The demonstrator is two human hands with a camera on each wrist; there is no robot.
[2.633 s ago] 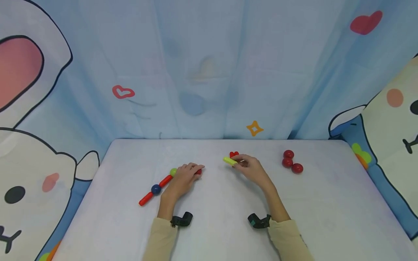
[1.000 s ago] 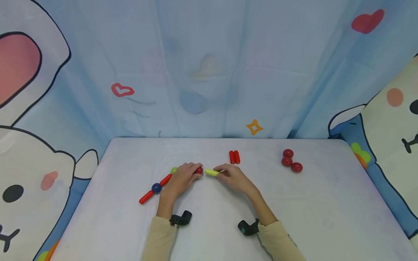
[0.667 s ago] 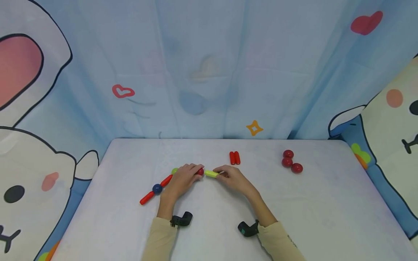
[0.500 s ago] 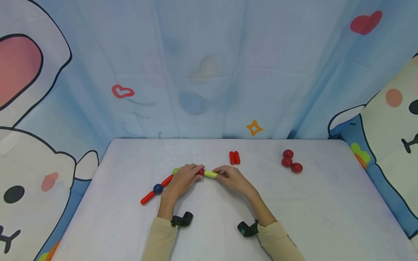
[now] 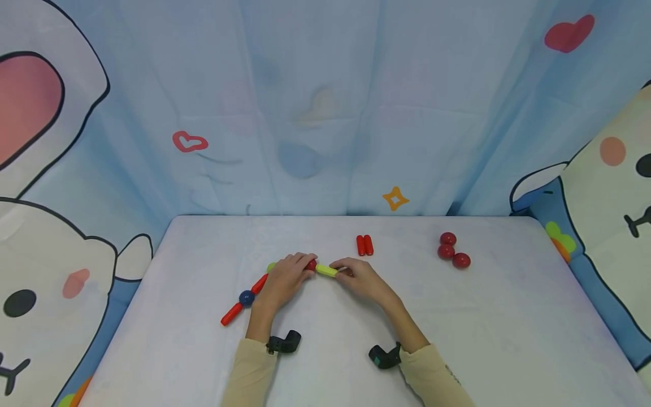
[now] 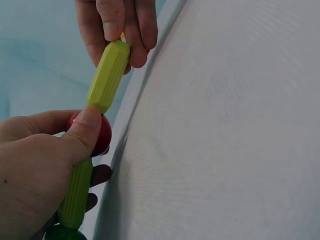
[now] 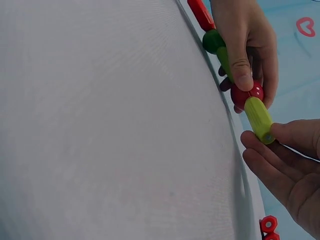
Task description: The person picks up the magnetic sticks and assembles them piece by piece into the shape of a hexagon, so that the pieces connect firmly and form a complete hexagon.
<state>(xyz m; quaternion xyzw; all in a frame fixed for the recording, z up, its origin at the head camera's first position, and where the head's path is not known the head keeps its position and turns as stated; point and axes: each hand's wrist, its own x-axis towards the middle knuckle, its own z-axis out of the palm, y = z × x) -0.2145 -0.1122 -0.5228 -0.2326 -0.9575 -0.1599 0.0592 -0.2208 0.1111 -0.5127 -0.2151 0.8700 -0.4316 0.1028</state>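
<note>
My left hand (image 5: 286, 278) grips a red ball (image 6: 104, 137) between thumb and fingers. Behind that ball, a green ridged stick (image 6: 76, 197) lies partly under the hand, joined to a green ball (image 6: 65, 233). The chain runs on with a red stick (image 5: 260, 284), a dark blue ball (image 5: 246, 298) and another red stick (image 5: 231, 314). My right hand (image 5: 362, 280) pinches the far end of a yellow-green ridged stick (image 7: 259, 120). Its other end meets the red ball, though how deeply it sits there cannot be told.
Two red sticks (image 5: 364, 245) lie side by side beyond my right hand. Several red balls (image 5: 446, 251) are clustered at the right on the white table (image 5: 508, 316). A blue printed curtain (image 5: 325, 113) hangs behind the table's back edge.
My right hand has carried the yellow-green stick left from beside the red sticks to the red ball, closing the gap. The chain's left end has shifted slightly right and nearer.
</note>
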